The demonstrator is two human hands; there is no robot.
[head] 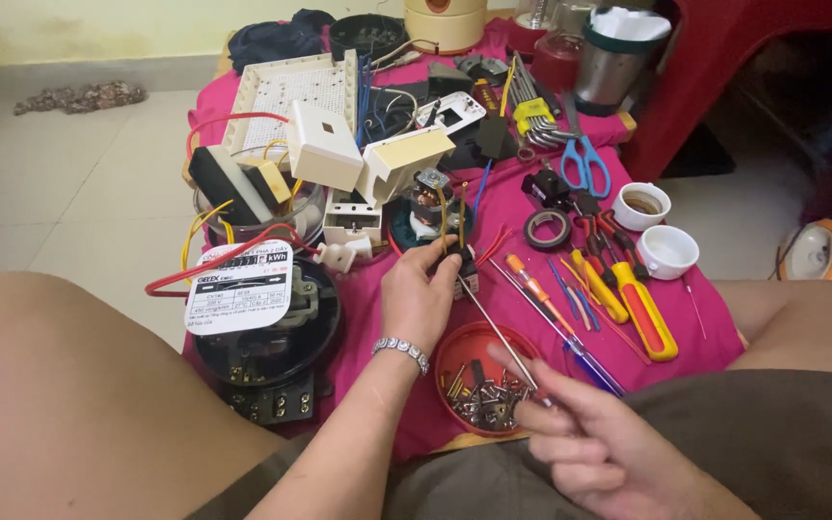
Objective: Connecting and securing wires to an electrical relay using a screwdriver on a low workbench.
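My left hand (418, 294), with a silver bracelet on the wrist, pinches a small dark part (461, 267) with wires, just in front of a small electric motor (428, 199). My right hand (589, 448) holds a long thin metal screwdriver shaft (493, 325) whose tip reaches the small part. Below the shaft sits a red lid (455, 347) filled with several screws and small metal bits.
A pink cloth (532, 289) covers a low table crowded with screwdrivers (642, 308), blue scissors (585, 162), a tape roll (548, 228), hex keys, two white cups (666, 252), white plastic housings (325, 144) and a black round electricity meter (262, 318). My bare knees flank the table.
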